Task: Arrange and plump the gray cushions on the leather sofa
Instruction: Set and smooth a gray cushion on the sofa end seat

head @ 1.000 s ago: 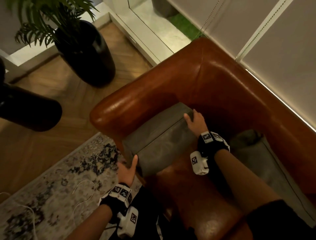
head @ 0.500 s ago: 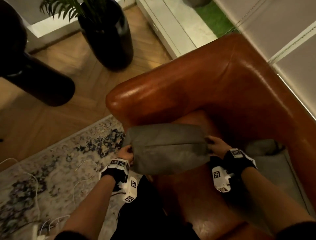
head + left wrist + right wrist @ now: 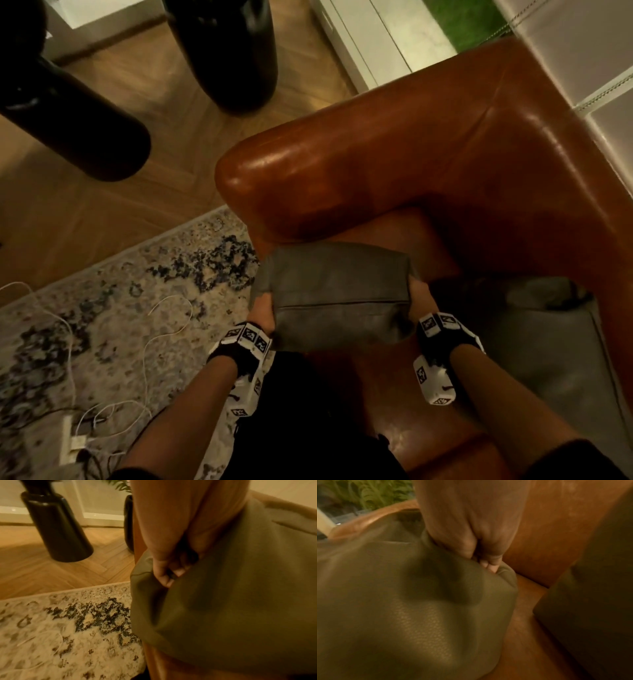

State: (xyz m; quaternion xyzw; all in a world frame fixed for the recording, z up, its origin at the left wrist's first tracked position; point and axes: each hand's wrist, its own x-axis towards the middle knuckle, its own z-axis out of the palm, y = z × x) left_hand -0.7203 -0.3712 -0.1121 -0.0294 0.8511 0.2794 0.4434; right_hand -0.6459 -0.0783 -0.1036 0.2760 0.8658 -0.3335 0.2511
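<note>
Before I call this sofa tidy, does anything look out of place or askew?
Yes. The second gray cushion lies flat on the sofa seat instead of propped against the backrest. The held cushion isn't placed yet; the left hand and right hand grip its ends. Loose white cables trail across the rug.

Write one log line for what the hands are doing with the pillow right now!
left hand: grips cushion left edge | right hand: grips right edge | second cushion: on sofa seat

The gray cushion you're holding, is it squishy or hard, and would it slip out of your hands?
Probably squishy: the gray cushion dents and bunches where the left hand and right hand grip its ends. It seems light, since fingers alone hold it up. Its smooth, leathery-looking cover might be a bit slippery.
</note>
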